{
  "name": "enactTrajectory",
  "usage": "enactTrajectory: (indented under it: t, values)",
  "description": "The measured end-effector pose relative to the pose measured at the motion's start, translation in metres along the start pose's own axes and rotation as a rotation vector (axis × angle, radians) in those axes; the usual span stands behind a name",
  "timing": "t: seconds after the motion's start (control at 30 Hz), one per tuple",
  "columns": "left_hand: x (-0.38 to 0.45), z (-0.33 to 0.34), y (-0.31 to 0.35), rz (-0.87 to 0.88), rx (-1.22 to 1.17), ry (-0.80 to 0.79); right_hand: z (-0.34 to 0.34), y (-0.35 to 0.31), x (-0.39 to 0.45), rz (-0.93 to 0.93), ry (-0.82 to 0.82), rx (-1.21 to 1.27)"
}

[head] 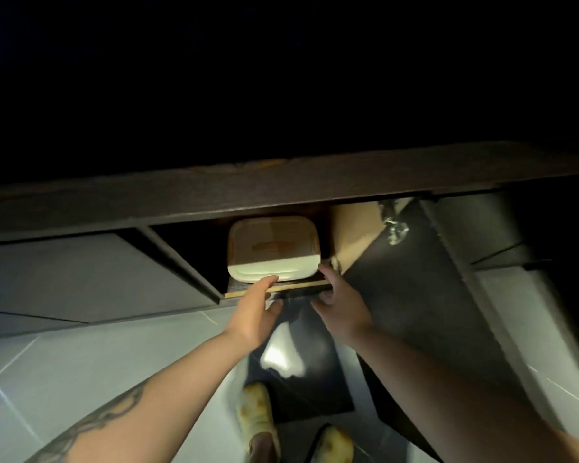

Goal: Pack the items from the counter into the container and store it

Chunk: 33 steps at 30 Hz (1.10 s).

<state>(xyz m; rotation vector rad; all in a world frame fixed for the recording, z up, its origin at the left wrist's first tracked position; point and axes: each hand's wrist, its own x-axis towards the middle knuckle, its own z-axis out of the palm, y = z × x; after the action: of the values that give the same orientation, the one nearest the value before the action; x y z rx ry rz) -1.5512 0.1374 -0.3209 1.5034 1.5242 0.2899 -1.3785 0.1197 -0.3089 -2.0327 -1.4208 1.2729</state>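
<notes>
My left hand (256,307) and right hand (340,300), both relaxed, holding nothing, should push the container (274,249) squarely onto the shelf (281,289).

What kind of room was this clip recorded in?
Probably a home kitchen, dimly lit. A lidded container sits on a shelf in an open cabinet under a dark counter, over a pale tiled floor. Both hands reach toward it.

The scene is dim; the far upper half is black. Light from the near side strikes the container lid (274,250), with glare on the floor mat (283,357). Edges curve with wide-angle distortion; shoes (258,419) appear blurred.
</notes>
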Motion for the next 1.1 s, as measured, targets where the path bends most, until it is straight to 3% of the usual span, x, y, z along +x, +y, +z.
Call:
enactTrajectory:
  t: [0.17, 0.37, 0.53, 0.8, 0.97, 1.1]
  values:
    - [-0.058, 0.006, 0.106, 0.295, 0.136, -0.069, -0.085, -0.027, -0.090, -0.115, 0.143, -0.248]
    - [-0.087, 0.051, 0.176, 0.459, 0.233, -0.198, -0.152, 0.017, -0.174, -0.168, 0.339, -0.558]
    - [-0.107, 0.094, 0.215, 0.570, 0.385, -0.310, -0.160, 0.062, -0.217, 0.141, 0.452, -0.456]
    - [-0.134, 0.083, 0.178, 0.563, 0.626, -0.453, -0.124, 0.051, -0.228, 0.247, 0.391, -0.485]
    - [-0.141, 0.034, 0.125, 0.429, 0.394, -0.535, -0.082, 0.015, -0.230, 0.253, 0.408, -0.399]
    - [-0.140, -0.036, 0.078, 0.466, 0.304, -0.454, -0.026, -0.030, -0.222, 0.290, 0.461, -0.299]
